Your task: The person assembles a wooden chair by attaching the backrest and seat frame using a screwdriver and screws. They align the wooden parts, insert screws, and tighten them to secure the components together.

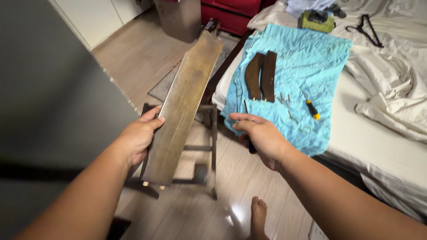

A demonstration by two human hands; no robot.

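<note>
My left hand grips the left edge of a long dark wooden slat that rises away from me, with small dowel pegs at its near end. My right hand hovers beside the bed's edge with curled fingers around a thin dark tool; its handle end shows below the palm. On a crumpled turquoise cloth on the bed lie two dark curved wooden pieces, several small screws and a yellow-and-black screwdriver.
A dark wooden frame stands on the wood floor under the slat. A grey panel fills the left. Rumpled white bedding, a black hanger and a green bag lie on the bed. My bare foot is below.
</note>
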